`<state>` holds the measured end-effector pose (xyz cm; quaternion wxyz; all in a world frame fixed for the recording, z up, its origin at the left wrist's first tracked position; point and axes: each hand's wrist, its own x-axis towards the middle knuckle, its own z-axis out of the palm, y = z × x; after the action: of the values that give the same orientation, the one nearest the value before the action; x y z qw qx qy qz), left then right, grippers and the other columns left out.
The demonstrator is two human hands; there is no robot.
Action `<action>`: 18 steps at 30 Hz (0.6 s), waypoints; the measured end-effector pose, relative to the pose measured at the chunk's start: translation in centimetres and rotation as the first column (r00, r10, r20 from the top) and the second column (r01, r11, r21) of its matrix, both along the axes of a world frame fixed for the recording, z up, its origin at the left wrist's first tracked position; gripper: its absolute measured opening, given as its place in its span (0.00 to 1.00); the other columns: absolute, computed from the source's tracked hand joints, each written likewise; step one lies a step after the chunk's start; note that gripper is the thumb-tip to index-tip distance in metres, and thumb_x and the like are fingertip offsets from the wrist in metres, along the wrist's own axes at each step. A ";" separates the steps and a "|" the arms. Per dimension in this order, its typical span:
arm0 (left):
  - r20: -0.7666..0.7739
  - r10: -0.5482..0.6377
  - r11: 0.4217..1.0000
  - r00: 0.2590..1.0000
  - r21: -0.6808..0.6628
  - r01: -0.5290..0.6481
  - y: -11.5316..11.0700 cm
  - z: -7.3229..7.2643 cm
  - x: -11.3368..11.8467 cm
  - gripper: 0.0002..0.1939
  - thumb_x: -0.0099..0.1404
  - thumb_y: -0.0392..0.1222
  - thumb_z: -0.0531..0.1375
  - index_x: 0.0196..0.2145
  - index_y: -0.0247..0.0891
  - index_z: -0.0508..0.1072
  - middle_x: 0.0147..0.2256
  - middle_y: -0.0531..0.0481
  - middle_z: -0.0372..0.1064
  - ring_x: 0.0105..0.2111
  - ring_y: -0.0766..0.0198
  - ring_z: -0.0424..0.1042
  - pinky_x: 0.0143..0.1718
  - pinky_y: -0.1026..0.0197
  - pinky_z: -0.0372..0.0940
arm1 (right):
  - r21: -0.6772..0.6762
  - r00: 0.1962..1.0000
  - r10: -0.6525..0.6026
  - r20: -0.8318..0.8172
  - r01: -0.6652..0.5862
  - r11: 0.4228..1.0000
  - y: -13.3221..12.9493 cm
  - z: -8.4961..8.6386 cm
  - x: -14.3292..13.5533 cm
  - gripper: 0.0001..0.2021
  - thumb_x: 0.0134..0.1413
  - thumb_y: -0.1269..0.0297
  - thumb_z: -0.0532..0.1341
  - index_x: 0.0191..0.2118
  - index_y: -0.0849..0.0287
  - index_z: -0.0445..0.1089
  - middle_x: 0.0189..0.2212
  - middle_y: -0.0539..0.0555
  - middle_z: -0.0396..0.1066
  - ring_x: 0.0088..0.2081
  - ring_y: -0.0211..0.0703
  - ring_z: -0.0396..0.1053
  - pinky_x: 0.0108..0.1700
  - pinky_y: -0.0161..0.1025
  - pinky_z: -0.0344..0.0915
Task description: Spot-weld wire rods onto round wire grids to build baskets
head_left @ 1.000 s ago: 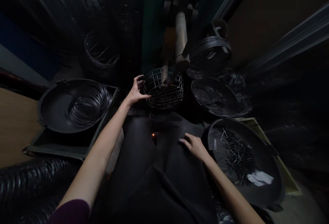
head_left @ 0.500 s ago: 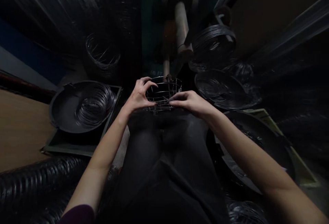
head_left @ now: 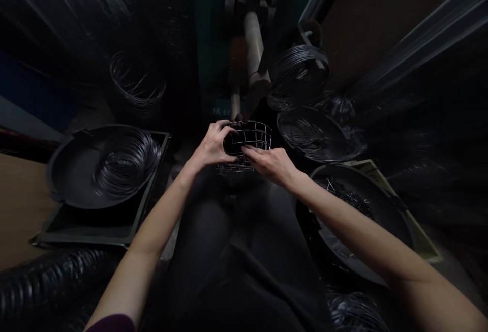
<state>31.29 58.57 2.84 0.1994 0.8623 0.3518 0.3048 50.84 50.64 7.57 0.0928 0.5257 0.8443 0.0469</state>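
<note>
Left hand [head_left: 211, 148] and right hand [head_left: 271, 165] both grip the small wire basket [head_left: 249, 141], fingers curled round its rim; I think it needs turning carefully next

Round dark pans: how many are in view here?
3. One pan at left holds wire rings, one sits right of the wire basket, one under the right forearm holds short wire pieces. More may hide in darkness.

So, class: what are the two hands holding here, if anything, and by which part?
Both hold a small wire basket. The left hand grips its left rim and side; the right hand rests on its near side, fingers on the wires.
</note>
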 end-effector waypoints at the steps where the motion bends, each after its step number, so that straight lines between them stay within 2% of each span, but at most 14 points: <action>1: 0.003 -0.001 1.000 1.000 0.006 0.001 0.1 0.0 0.2 0.32 0.46 0.42 0.73 0.48 0.37 0.69 0.56 0.38 0.59 0.58 0.44 0.60 0.59 0.42 0.61 | 0.008 1.000 0.002 -0.005 -0.002 1.000 0.2 -0.1 0.2 0.23 0.68 0.68 0.48 0.65 0.55 0.61 0.60 0.56 0.65 0.43 0.47 0.76 0.31 0.38 0.67; 8: -0.018 0.009 0.999 1.000 0.036 -0.008 0.8 -0.2 0.5 0.33 0.45 0.40 0.73 0.48 0.38 0.68 0.57 0.38 0.59 0.58 0.43 0.60 0.59 0.40 0.61 | 0.050 0.999 0.044 -0.027 -0.043 0.998 1.0 -0.7 1.0 0.21 0.68 0.67 0.49 0.64 0.54 0.63 0.59 0.54 0.66 0.42 0.46 0.76 0.29 0.37 0.64; 15: -0.007 0.040 0.998 0.999 0.038 -0.040 1.8 0.4 0.5 0.33 0.45 0.41 0.73 0.47 0.37 0.68 0.56 0.39 0.60 0.57 0.45 0.61 0.57 0.44 0.63 | 0.074 0.998 0.049 -0.036 -0.046 0.996 2.1 0.1 0.8 0.20 0.69 0.66 0.49 0.61 0.52 0.66 0.57 0.53 0.69 0.42 0.46 0.76 0.29 0.37 0.62; 18: -0.016 0.034 0.999 0.999 0.014 -0.034 2.2 0.5 0.4 0.32 0.44 0.41 0.73 0.46 0.36 0.67 0.54 0.40 0.63 0.55 0.46 0.63 0.56 0.45 0.63 | 0.067 0.996 0.034 -0.080 -0.028 0.997 2.5 0.2 0.8 0.18 0.68 0.65 0.50 0.59 0.52 0.68 0.53 0.53 0.72 0.41 0.46 0.76 0.30 0.37 0.62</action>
<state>31.72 60.78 3.32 0.1852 0.8600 0.3658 0.3037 51.66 53.14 7.80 0.0402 0.5168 0.8534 0.0546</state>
